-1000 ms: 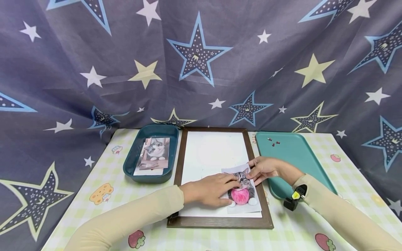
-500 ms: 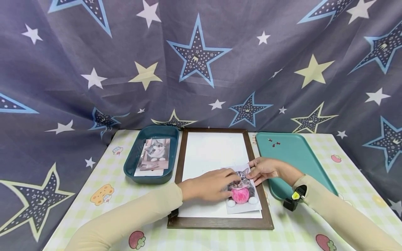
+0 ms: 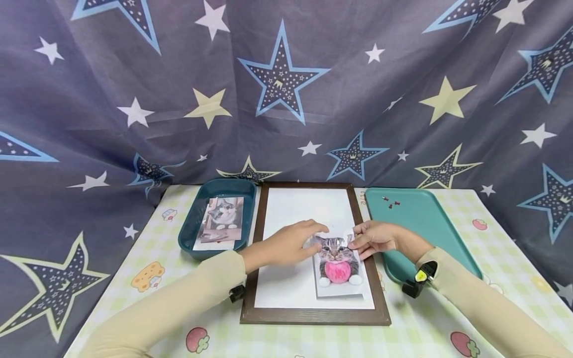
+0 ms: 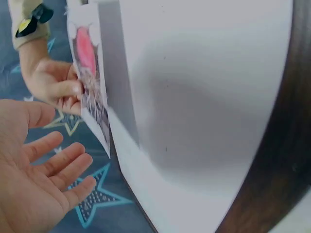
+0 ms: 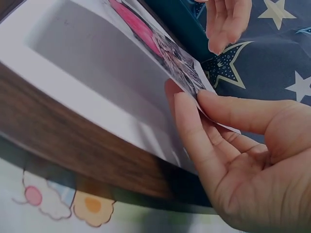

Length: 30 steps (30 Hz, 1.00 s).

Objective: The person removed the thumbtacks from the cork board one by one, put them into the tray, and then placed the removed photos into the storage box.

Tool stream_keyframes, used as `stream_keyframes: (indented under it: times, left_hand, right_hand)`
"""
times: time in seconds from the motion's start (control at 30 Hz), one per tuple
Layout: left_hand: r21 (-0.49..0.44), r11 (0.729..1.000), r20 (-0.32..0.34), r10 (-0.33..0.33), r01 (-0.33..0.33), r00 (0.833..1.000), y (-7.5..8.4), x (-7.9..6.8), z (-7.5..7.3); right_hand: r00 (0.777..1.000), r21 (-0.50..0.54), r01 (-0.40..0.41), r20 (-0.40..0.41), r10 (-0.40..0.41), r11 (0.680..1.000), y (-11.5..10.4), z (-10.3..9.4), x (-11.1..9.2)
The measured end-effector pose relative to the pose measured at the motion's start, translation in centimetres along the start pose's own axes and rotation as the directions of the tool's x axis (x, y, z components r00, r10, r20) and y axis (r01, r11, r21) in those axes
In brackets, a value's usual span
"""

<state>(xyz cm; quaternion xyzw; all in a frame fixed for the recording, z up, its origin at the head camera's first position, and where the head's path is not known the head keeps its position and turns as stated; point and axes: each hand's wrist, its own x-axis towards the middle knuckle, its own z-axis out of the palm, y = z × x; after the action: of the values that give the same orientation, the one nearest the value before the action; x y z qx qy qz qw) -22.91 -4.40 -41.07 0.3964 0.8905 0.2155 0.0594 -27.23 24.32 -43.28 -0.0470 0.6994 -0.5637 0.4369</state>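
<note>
My right hand pinches the upper right corner of a cat photo between thumb and fingers. The photo shows a grey tabby with a pink ball. It is tilted up from the white board, and its shadow falls on the white surface in both wrist views. My left hand hovers beside the photo's left edge. In the left wrist view its fingers are spread and apart from the photo. The right wrist view shows the right thumb on the picture side and a forefinger behind.
A brown wooden frame borders the board. To its left stands a dark teal bin holding several photos. A green tray on the right carries several red push pins. A star-patterned curtain hangs behind the table.
My left hand has come off the photo and moved up and left. The photo has lifted off the board and shifted slightly left, with the right hand still pinching its corner.
</note>
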Motion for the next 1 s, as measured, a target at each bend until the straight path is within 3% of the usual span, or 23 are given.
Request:
stream_keyframes:
  times: [0.23, 0.43, 0.63, 0.87, 1.0]
  left_hand:
    - [-0.197, 0.975, -0.103, -0.122, 0.100, 0.987, -1.7, -1.0, -2.6]
    - [-0.330, 0.920, -0.159, -0.274, 0.211, 0.948, -3.6, -2.3, -5.6]
    - [-0.437, 0.828, -0.121, -0.441, 0.351, 0.889, -6.2, -4.0, -8.8]
    - [-0.506, 0.721, -0.056, -0.576, 0.474, 0.816, -10.3, -6.5, -11.2]
    - [-0.545, 0.650, -0.059, -0.660, 0.530, 0.749, -12.1, -7.9, -12.3]
  right_hand:
    - [1.000, 0.038, 0.016, 0.022, -0.017, 0.999, -1.1, 0.5, 0.2]
    - [0.998, 0.079, 0.049, 0.026, -0.051, 0.996, -1.9, 0.8, 0.5]
    - [0.997, 0.116, 0.073, 0.003, -0.074, 0.991, -2.9, 1.4, 1.0]
    - [0.996, 0.165, 0.089, -0.038, -0.084, 0.982, -4.2, 2.4, 1.7]
    - [0.994, 0.211, 0.105, -0.051, -0.096, 0.972, -5.0, 2.9, 2.2]
